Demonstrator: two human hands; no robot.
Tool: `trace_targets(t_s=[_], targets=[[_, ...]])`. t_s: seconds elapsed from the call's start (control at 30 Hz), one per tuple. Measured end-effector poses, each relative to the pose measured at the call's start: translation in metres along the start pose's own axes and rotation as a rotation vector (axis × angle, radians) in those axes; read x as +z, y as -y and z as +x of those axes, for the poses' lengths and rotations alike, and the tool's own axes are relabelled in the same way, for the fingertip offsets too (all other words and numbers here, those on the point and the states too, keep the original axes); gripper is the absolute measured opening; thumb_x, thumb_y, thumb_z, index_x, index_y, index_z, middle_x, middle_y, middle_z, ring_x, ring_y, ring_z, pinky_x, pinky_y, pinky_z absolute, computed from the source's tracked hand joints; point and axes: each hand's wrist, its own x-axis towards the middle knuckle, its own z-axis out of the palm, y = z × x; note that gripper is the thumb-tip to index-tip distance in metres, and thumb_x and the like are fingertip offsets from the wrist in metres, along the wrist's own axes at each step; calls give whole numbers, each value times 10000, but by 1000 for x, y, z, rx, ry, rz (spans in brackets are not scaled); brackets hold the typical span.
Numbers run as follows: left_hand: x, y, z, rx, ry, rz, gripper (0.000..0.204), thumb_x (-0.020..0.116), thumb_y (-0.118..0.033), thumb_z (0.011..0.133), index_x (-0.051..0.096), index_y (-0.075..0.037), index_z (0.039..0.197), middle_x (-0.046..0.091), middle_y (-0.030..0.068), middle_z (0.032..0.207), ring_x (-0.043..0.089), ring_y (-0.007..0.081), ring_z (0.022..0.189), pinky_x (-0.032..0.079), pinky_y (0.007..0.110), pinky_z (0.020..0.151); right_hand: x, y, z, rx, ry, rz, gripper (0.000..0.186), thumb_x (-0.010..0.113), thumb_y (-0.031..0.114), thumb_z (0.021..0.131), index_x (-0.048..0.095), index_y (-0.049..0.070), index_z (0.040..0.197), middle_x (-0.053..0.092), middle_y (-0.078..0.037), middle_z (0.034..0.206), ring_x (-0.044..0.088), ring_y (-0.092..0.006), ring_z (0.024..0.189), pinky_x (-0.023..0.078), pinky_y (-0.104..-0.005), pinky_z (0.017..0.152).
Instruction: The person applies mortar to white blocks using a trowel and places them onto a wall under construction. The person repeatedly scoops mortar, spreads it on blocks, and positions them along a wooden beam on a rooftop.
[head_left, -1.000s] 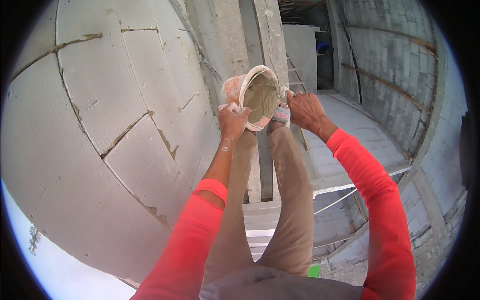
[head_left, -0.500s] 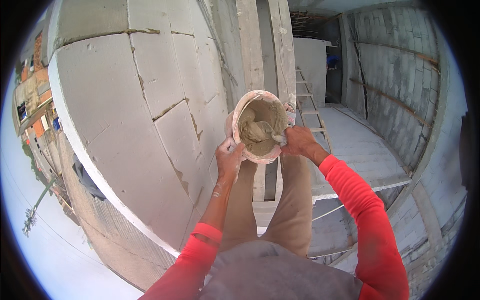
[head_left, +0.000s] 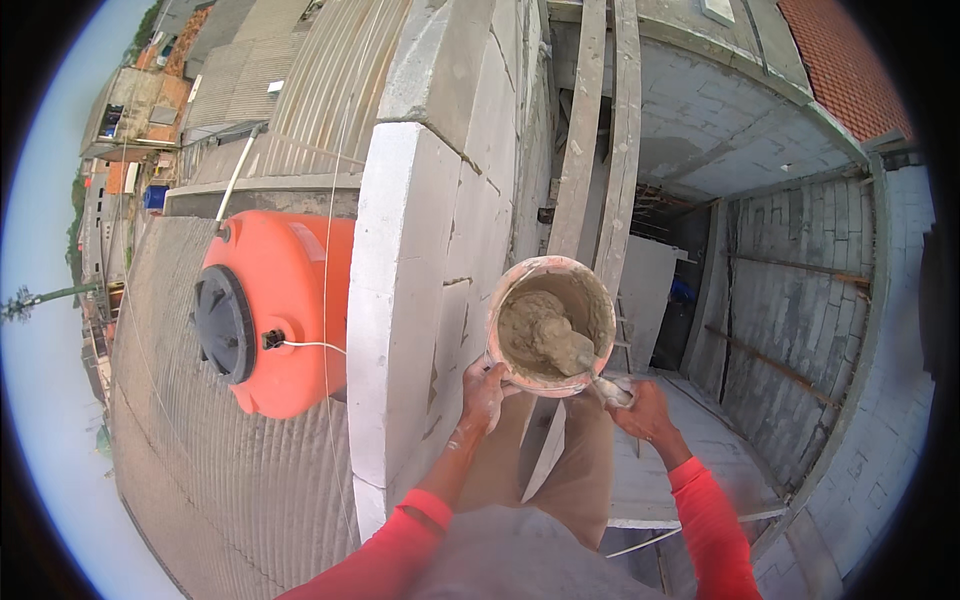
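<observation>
A round bucket (head_left: 541, 265), pinkish and smeared with dried mortar, is in front of me above my legs. Wet grey mortar (head_left: 528, 318) lies inside it. My left hand (head_left: 484, 396) grips the bucket's near left side, fingers closed at the rim. A trowel (head_left: 613, 391) is in my right hand (head_left: 642, 410), its handle crossing the near right rim. Its blade end sits inside the bucket, covered by a lump of mortar. Both hands have pale mortar on the skin.
To my left rises a pale block wall (head_left: 400, 290) with a white top edge. Beyond it are an orange water tank (head_left: 290, 330) and corrugated roofs (head_left: 240, 480). Two planks (head_left: 580, 140) run ahead. On the right, a room with block walls (head_left: 775, 330) lies below.
The view has swung, bringing the orange tank and roofs into sight over the wall. The trowel's mortar lump has shifted toward the near right rim, and the handle now points out nearer to me.
</observation>
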Motion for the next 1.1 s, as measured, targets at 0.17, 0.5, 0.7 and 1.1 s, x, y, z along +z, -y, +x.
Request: trace_targets(t_s=[0.17, 0.5, 0.7, 1.1], targets=[[21, -37, -12, 101, 53, -208, 314, 506, -77, 1092, 635, 47, 1350, 737, 178, 1271, 758, 304, 1162, 642, 513, 1036, -27, 67, -8, -48, -24, 284, 442, 797, 324, 855, 795, -22, 1130, 790, -188, 911, 755, -318, 837, 578, -442, 811], [19, -75, -19, 180, 61, -369, 371, 505, -97, 1089, 588, 63, 1413, 719, 206, 1334, 735, 340, 1220, 602, 548, 1081, -87, 269, 58, -161, 7, 857, 242, 697, 237, 1021, 740, 3, 1066, 605, -11, 703, 523, -81, 532, 356, -265, 444], [-8, -56, -44, 150, -3, -314, 328, 471, -50, 1097, 621, 61, 1367, 729, 209, 1323, 760, 333, 1164, 636, 537, 1046, -124, 376, 198, -226, 297, 1341, 359, 632, 361, 1076, 663, 29, 1210, 582, -14, 684, 495, -109, 503, 390, -281, 463], [-65, 13, -91, -48, -126, -213, 293, 480, -31, 1093, 676, 60, 1290, 768, 174, 1209, 791, 285, 1050, 681, 476, 952, -51, 385, 183, -228, 588, 1803, 440, 589, 458, 1100, 642, 30, 1187, 556, -21, 649, 461, -128, 471, 361, -295, 429]])
